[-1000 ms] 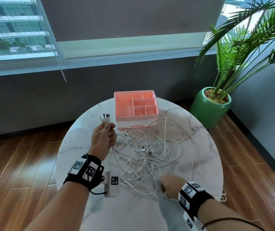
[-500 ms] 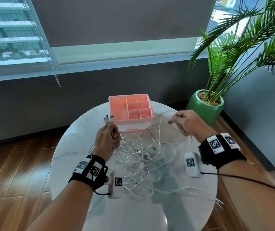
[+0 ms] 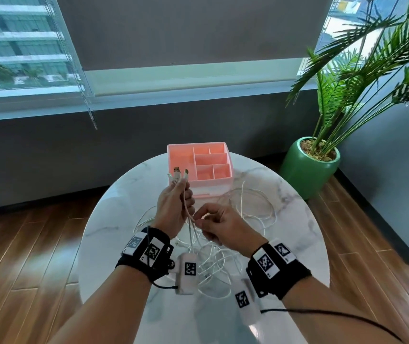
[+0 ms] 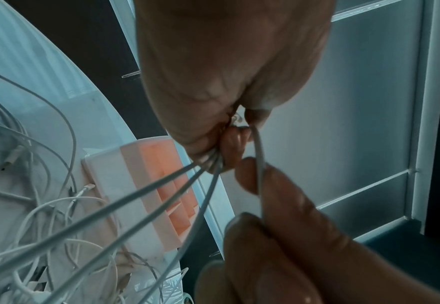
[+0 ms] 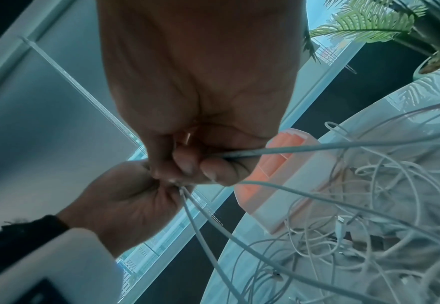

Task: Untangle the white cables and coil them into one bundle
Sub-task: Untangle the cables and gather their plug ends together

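Observation:
Several white cables (image 3: 255, 207) lie tangled on the round marble table (image 3: 124, 199). My left hand (image 3: 177, 203) is raised over the table and grips a bunch of cable ends, whose plugs (image 3: 179, 173) stick up above the fist. Strands run from the left hand (image 4: 226, 82) down to the tangle (image 4: 57, 216). My right hand (image 3: 199, 220) is close beside it and pinches one white cable (image 3: 188, 209) just below the left fist. In the right wrist view the right hand (image 5: 200, 164) grips a strand (image 5: 317, 147) that runs off to the pile.
A pink compartment organizer (image 3: 198, 165) stands at the table's far side, just behind the hands. A potted palm in a green pot (image 3: 307, 167) stands on the wood floor at the right. A dark wall and window lie beyond the table.
My right hand rose from the table's near edge to the far right, then came back to the left hand, where it now pinches a cable. The left hand has lifted slightly.

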Motion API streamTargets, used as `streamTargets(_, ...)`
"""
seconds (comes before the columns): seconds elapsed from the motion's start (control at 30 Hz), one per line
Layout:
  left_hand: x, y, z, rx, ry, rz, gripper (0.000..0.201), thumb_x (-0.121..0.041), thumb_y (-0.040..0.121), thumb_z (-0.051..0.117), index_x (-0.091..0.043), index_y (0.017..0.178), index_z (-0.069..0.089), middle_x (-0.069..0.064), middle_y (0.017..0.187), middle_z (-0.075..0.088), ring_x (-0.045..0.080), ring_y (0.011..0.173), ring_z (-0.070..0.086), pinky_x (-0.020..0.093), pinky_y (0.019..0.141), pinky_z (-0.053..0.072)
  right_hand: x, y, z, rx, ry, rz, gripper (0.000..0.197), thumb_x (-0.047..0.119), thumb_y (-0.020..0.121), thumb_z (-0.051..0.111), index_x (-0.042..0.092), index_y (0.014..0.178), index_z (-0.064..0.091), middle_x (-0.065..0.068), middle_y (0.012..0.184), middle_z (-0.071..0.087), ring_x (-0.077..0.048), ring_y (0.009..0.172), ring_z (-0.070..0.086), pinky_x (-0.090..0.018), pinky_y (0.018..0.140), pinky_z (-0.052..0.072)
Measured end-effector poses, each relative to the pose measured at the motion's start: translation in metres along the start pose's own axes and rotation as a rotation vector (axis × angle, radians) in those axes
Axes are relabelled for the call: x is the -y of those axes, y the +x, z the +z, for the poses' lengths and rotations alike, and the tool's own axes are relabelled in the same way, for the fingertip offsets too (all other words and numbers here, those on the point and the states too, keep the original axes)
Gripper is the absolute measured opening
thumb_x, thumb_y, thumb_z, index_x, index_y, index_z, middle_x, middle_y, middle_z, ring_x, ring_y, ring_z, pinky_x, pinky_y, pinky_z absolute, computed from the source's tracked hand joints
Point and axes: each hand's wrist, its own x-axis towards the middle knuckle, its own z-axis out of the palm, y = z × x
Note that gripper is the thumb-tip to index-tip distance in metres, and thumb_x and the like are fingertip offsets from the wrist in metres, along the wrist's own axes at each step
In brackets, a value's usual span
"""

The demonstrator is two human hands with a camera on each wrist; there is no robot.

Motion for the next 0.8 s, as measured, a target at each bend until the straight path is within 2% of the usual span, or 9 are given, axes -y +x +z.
streamTargets(0.1, -0.002, -0.001, 0.0, -0.027, 0.02, 0.038, 0.026, -0.026, 0.107, 0.041, -0.013, 0.086, 0.05, 0.001, 0.066, 0.051, 0.013, 0.054, 0.044, 0.025, 0.046, 0.038, -0.01, 0.001, -0.003, -0.052, 0.018, 0.015, 0.009, 0.006, 0.095, 0.061, -0.002, 0.098, 0.062, -0.01, 0.055, 0.05, -0.008, 0.04, 0.041, -0.019, 0.042, 0.034)
streamTargets(0.17, -0.003, -0.002, 0.001, -0.044, -0.021, 0.083, 0.029, -0.025, 0.109, 0.037, -0.013, 0.085, 0.049, 0.0, 0.059, 0.048, 0.015, 0.053, 0.048, 0.027, 0.049, 0.041, -0.019, 0.002, -0.011, -0.072, 0.001, 0.049, 0.012, 0.011, 0.096, 0.062, -0.001, 0.098, 0.064, -0.008, 0.056, 0.052, -0.01, 0.041, 0.041, -0.02, 0.042, 0.034)
streamTargets(0.3, -0.008, 0.001, -0.002, -0.103, -0.064, 0.138, 0.033, -0.023, 0.109, 0.036, -0.015, 0.079, 0.047, -0.003, 0.054, 0.038, 0.015, 0.045, 0.039, 0.027, 0.047, 0.039, -0.048, 0.002, -0.037, -0.063, -0.118, 0.105, 0.014, 0.011, 0.099, 0.056, 0.007, 0.099, 0.07, 0.009, 0.055, 0.059, -0.004, 0.048, 0.046, -0.017, 0.049, 0.038)
streamTargets(0.43, -0.012, 0.002, -0.013, -0.148, -0.071, 0.197, 0.035, -0.025, 0.11, 0.036, -0.017, 0.077, 0.047, -0.003, 0.056, 0.035, 0.013, 0.046, 0.032, 0.028, 0.049, 0.04, -0.08, -0.012, -0.076, -0.086, -0.327, 0.168, 0.016, 0.017, 0.097, 0.06, 0.02, 0.094, 0.075, 0.01, 0.056, 0.059, -0.006, 0.052, 0.047, -0.024, 0.054, 0.038)
streamTargets(0.5, -0.017, 0.003, -0.019, -0.166, -0.102, 0.217, 0.035, -0.028, 0.109, 0.036, -0.019, 0.077, 0.046, -0.003, 0.057, 0.033, 0.011, 0.045, 0.029, 0.025, 0.044, 0.036, -0.093, -0.026, -0.098, -0.104, -0.437, 0.201, 0.014, 0.021, 0.095, 0.063, 0.023, 0.09, 0.076, 0.013, 0.054, 0.057, -0.003, 0.051, 0.045, -0.026, 0.056, 0.037)
streamTargets(0.63, -0.025, 0.004, -0.028, -0.218, -0.103, 0.264, 0.032, -0.025, 0.109, 0.037, -0.019, 0.079, 0.046, -0.005, 0.055, 0.032, 0.009, 0.043, 0.024, 0.019, 0.041, 0.021, -0.101, -0.054, -0.143, -0.271, -0.528, 0.277, 0.02, 0.02, 0.095, 0.063, 0.03, 0.084, 0.076, 0.01, 0.059, 0.061, -0.01, 0.057, 0.049, -0.03, 0.061, 0.04)
streamTargets(0.7, -0.023, 0.005, -0.03, -0.232, -0.099, 0.269, 0.029, -0.019, 0.107, 0.04, -0.019, 0.079, 0.046, -0.005, 0.056, 0.031, 0.008, 0.044, 0.023, 0.019, 0.041, 0.019, -0.091, -0.061, -0.16, -0.359, -0.605, 0.298, 0.017, 0.02, 0.096, 0.062, 0.029, 0.087, 0.074, 0.013, 0.064, 0.061, -0.012, 0.064, 0.054, -0.025, 0.061, 0.038)
streamTargets(0.77, -0.021, 0.006, -0.029, -0.227, -0.066, 0.282, 0.03, -0.01, 0.104, 0.043, -0.02, 0.075, 0.041, -0.006, 0.055, 0.029, 0.008, 0.044, 0.022, 0.019, 0.041, 0.019, -0.075, -0.067, -0.175, -0.463, -0.71, 0.285, 0.011, 0.026, 0.095, 0.065, 0.023, 0.09, 0.074, 0.013, 0.073, 0.064, -0.019, 0.075, 0.062, -0.028, 0.063, 0.04)
streamTargets(0.8, -0.02, 0.006, -0.028, -0.224, -0.042, 0.289, 0.032, -0.008, 0.103, 0.043, -0.021, 0.074, 0.039, -0.006, 0.055, 0.028, 0.008, 0.044, 0.021, 0.019, 0.041, 0.018, -0.065, -0.069, -0.182, -0.518, -0.738, 0.273, 0.013, 0.031, 0.093, 0.066, 0.021, 0.086, 0.073, 0.01, 0.073, 0.065, -0.022, 0.075, 0.063, -0.03, 0.063, 0.041)
